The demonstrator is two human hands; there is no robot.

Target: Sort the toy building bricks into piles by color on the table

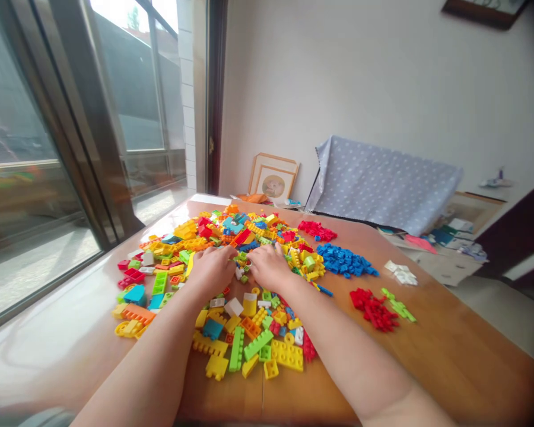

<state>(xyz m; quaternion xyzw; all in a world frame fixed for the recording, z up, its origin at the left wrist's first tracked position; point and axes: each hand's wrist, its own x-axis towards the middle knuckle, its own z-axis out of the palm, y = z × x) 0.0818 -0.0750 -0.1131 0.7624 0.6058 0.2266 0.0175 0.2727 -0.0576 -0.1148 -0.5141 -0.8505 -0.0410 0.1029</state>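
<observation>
A wide heap of mixed toy building blocks [187, 231] in yellow, orange, green, red, blue and white covers the middle of the table. Both hands reach into it, side by side. My left hand [213, 270] rests over the heap with bent, parted fingers. Close by on the right, my right hand [269, 267] spreads its fingers among the blocks, its tips partly sunk from sight. Small green and white blocks [242, 273] lie in the gap between the hands. I see no block clearly gripped. Nearer me are a yellow studded block [287, 354] and a long green block [237, 349].
On the wooden table [445, 356], separate piles lie to the right: blue blocks [345, 261], red blocks [374, 309], more red blocks [317, 230], white blocks [401, 273] and green blocks [398, 305]. A dotted cloth [382, 184] hangs behind. Glass doors [40, 178] stand left.
</observation>
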